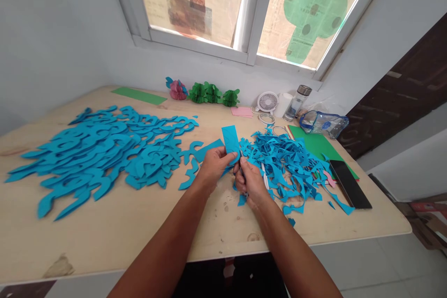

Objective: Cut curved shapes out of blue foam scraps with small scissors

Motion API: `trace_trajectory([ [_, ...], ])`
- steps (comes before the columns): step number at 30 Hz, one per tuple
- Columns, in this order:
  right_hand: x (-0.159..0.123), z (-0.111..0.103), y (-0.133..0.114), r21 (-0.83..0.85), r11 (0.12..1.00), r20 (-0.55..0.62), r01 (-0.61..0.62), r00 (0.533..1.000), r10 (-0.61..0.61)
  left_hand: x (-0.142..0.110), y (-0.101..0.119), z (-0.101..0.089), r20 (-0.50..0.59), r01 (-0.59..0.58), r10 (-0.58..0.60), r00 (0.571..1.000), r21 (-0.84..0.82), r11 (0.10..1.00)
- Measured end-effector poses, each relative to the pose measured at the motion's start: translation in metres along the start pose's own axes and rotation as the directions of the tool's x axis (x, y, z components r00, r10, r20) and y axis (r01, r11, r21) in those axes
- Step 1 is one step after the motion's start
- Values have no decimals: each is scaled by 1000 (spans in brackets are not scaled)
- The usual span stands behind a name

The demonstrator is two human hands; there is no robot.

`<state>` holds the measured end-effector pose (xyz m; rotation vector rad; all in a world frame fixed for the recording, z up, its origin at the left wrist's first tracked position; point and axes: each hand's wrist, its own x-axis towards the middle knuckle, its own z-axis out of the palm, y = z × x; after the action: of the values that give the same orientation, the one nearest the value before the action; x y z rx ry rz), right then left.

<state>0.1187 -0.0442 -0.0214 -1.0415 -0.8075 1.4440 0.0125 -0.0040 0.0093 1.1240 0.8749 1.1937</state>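
Note:
My left hand (214,166) pinches a folded strip of blue paper (230,140), which stands up from the fingers with faint lines on it. Close against its lower right edge, my right hand (250,179) is closed around a pair of scissors (241,171); the fingers hide most of them. Another flat blue paper piece (208,150) lies behind my left hand. To the left spreads a large pile of curved blue paper cut-outs (101,144), with a smaller heap of cut-outs (153,163) beside it. Blue paper scraps (282,158) are heaped right of my right hand.
A black phone (350,184) lies at the right by green paper (314,143). Along the wall stand green paper ornaments (211,92), a pink one (178,90), a small fan (267,102), a bottle (297,102) and a clear pouch (324,123). A green strip (138,95) lies far left.

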Motion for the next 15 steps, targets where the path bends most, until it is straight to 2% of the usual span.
trace_trajectory([
  [7,0,1,0,-3,1000,-3,6,1000,-6,0,-1,-1,-37,56,-57,998,-12,998],
  [11,1,1,0,2,1000,4,1,1000,-1,2,-2,-2,-77,39,-40,996,-12,999],
  [15,1,0,1,1,1000,-8,2,1000,-2,1,-1,-1,-45,21,-21,999,1,1000],
])
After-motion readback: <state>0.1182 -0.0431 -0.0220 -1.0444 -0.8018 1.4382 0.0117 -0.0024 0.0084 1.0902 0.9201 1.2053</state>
